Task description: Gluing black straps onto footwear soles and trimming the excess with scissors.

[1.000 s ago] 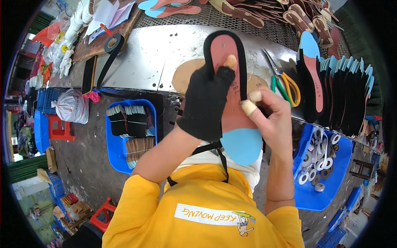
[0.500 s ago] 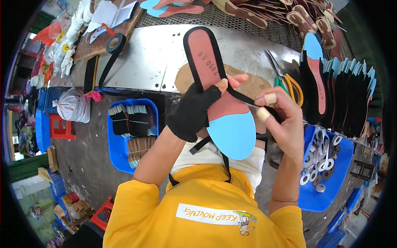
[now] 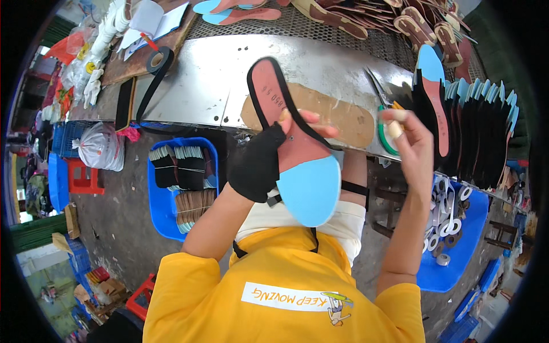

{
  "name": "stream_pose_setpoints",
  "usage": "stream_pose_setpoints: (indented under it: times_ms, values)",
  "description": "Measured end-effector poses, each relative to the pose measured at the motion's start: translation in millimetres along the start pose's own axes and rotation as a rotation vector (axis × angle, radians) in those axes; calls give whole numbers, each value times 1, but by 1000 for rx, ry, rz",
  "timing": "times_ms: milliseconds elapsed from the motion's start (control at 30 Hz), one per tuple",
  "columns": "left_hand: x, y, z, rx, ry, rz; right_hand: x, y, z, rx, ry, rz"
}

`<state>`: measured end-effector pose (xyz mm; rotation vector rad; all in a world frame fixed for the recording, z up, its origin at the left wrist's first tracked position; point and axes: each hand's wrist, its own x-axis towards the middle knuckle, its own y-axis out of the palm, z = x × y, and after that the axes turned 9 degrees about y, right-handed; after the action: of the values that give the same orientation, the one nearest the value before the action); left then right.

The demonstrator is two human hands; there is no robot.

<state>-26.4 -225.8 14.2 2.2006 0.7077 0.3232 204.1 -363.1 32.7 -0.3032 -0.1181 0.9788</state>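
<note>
A shoe insole [image 3: 309,186] with a pink heel and light blue forefoot is held up over my lap. My left hand [image 3: 254,157], in a black fingerless glove, grips it at the middle. Black edging tape [image 3: 297,117] runs around the heel and down the sides. My right hand [image 3: 413,143], with tape on the thumb and a finger, hovers apart from the insole. Its thumb and finger are parted, with nothing seen between them. Close by lie green-handled scissors [image 3: 382,134] and orange-handled scissors [image 3: 396,105], the latter mostly hidden by that hand.
A metal-topped bench [image 3: 194,74] carries a brown board [image 3: 343,117] and a black tape roll [image 3: 159,59]. At right stand several black-edged insoles [image 3: 480,131]. Blue bins hold bundled pieces [image 3: 183,233] and tape rolls [image 3: 452,274]. Stacked brown insoles [image 3: 366,28] lie behind.
My right hand has let go of the black edging tape and moved right and up toward the scissors. The insole, in my left hand, has dropped slightly and shifted left.
</note>
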Motion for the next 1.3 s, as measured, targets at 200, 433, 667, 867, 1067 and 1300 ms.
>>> stream_pose_setpoints:
  times_ms: [200,433,667,867,1067,1300]
  values:
    - [-10,0,7,-693,-171,273,15,-17,-39,-1013,-51,-351]
    - [-5,-5,4,-600,108,-140,-17,1,-29,118,173,29]
    - [0,-7,-3,-667,178,-131,-74,52,13,130,275,207]
    - [-2,-26,11,-515,105,-173,-65,59,9,119,154,201]
    - [0,-20,3,-332,85,-133,-67,51,5,122,191,202]
    - [6,-14,4,421,366,-178,-33,3,-27,-476,45,-194]
